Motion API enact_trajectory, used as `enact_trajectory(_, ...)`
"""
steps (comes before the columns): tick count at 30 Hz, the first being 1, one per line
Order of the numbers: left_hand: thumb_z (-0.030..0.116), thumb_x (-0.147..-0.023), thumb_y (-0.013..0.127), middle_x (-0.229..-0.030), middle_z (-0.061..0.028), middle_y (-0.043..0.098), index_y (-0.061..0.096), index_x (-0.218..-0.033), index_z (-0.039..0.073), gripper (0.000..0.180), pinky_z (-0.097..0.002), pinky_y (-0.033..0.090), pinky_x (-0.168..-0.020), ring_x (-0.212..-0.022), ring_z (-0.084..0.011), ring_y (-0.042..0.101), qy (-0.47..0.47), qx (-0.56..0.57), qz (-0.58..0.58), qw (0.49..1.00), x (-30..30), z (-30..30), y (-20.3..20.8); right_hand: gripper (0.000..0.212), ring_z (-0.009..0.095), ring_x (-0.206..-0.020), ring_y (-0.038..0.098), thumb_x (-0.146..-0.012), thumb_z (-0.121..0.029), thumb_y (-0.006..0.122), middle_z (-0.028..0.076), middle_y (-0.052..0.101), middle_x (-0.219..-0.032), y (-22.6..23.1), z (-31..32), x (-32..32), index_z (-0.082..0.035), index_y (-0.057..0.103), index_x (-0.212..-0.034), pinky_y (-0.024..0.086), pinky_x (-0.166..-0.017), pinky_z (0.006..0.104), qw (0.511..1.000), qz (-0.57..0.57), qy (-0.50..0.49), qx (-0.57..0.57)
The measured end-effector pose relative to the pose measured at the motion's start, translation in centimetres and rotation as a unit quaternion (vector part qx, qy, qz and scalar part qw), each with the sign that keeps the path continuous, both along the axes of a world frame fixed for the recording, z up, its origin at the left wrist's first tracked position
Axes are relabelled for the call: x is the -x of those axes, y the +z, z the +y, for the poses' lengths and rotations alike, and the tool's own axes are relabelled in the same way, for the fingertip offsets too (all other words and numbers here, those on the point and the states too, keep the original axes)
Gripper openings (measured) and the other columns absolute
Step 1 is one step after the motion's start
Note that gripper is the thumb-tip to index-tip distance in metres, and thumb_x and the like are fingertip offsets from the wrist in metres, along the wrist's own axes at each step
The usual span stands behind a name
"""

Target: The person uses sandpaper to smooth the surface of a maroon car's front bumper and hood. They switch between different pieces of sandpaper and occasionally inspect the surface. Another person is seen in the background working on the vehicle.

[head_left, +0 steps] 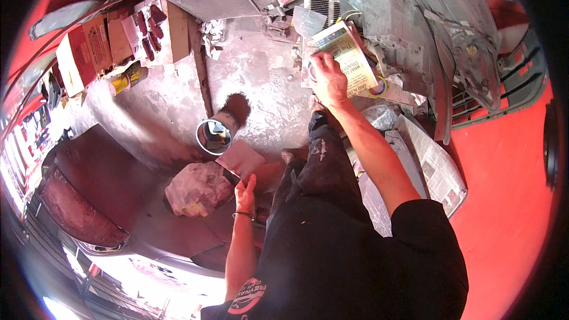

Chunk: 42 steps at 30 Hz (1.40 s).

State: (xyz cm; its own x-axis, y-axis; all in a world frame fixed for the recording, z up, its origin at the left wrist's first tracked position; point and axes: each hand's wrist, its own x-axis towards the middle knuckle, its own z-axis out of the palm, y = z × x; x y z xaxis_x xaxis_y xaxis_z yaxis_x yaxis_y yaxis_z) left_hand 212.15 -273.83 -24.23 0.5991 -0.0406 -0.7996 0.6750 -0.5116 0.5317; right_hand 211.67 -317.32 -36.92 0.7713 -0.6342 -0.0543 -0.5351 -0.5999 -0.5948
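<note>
From here I see my left hand [245,197] pinching a flat, dull reddish-grey sheet [242,159] beside a crumpled, dusty-pink bundle [198,189]. My right hand [329,83], fingers curled, overlaps a green-and-cream printed paper [355,64]; its grip I cannot tell. I'd judge the sheet secured, the right-hand reach unfinished.
</note>
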Motion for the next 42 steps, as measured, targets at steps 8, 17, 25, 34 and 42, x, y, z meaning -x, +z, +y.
enact_trajectory(8, 0.028, -0.105, 0.076, -0.126, -0.0020, 0.075, 0.074, -0.131, 0.002, 0.037, -0.0332, 0.049, -0.105, -0.114, -0.0134, 0.065, -0.051, 0.000, 0.025, 0.998, -1.6, -2.0, 0.6, 0.082, 0.040, -0.133, 0.061, -0.084, -0.027, 0.090, 0.019, 0.057, -0.149, 3.4, -0.7, 2.1, -0.013, 0.052, -0.155, 0.052, -0.110, 0.0476, 0.996, -0.064, -0.037, -0.048)
enact_trajectory(17, 0.027, -0.106, 0.075, -0.123, -0.0023, 0.077, 0.074, -0.131, 0.002, 0.035, -0.0315, 0.051, -0.101, -0.111, -0.0118, 0.067, -0.003, 0.029, 0.092, 0.995, -2.8, -5.2, -0.2, 0.069, 0.041, -0.129, 0.065, -0.091, -0.037, 0.081, 0.020, 0.066, -0.142, -13.2, -6.1, 15.6, -0.009, 0.057, -0.149, 0.053, -0.107, 0.0542, 0.952, 0.116, -0.284, -0.021)
enact_trajectory(25, 0.031, -0.107, 0.072, -0.126, -0.0028, 0.076, 0.069, -0.139, 0.008, 0.040, -0.0361, 0.059, -0.083, -0.105, -0.0158, 0.072, -0.052, 0.008, 0.115, 0.992, -3.7, -4.4, -1.2, 0.057, 0.038, -0.125, 0.067, -0.093, -0.054, 0.075, 0.020, 0.073, -0.127, -11.1, -8.8, 14.6, -0.012, 0.071, -0.131, 0.054, -0.099, 0.0537, 0.936, 0.210, -0.204, -0.196)
enact_trajectory(34, 0.027, -0.105, 0.076, -0.124, -0.0019, 0.076, 0.071, -0.137, 0.002, 0.040, -0.0355, 0.055, -0.102, -0.112, -0.0141, 0.069, -0.051, -0.003, 0.097, 0.994, -4.1, -3.3, 0.1, 0.040, 0.041, -0.089, 0.075, -0.106, -0.041, 0.065, 0.015, 0.078, -0.098, -13.6, -2.6, 14.5, -0.003, 0.075, -0.098, 0.058, -0.079, 0.0491, 0.939, -0.057, -0.253, -0.225)
enact_trajectory(42, 0.029, -0.105, 0.077, -0.119, 0.0009, 0.074, 0.071, -0.135, 0.002, 0.041, -0.0294, 0.049, -0.102, -0.109, -0.0106, 0.064, -0.050, -0.036, 0.049, 0.997, -2.8, -3.0, 0.6, 0.073, 0.040, -0.116, 0.070, -0.082, -0.044, 0.091, 0.017, 0.065, -0.131, -14.6, -2.9, 11.5, -0.011, 0.054, -0.136, 0.058, -0.089, 0.0555, 0.934, 0.247, -0.240, -0.091)
